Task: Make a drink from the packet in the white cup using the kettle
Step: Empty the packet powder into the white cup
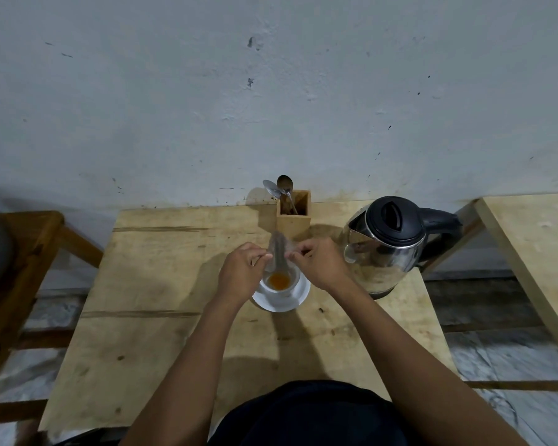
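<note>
A white cup (284, 292) stands on a white saucer (300, 300) in the middle of the wooden table (149, 317). Orange powder (279, 279) lies in the cup's bottom. A clear, blurred packet (279, 251) hangs upside down over the cup. My left hand (240, 273) pinches its left side and my right hand (319, 263) pinches its right side. The steel kettle (387, 249) with a black lid and handle stands just right of the cup, lid closed.
A wooden holder (293, 217) with two spoons (279, 188) stands at the table's back edge against the wall. Another wooden table (541, 252) is at the right, and a wooden stool (23, 252) with a grey vessel at the left.
</note>
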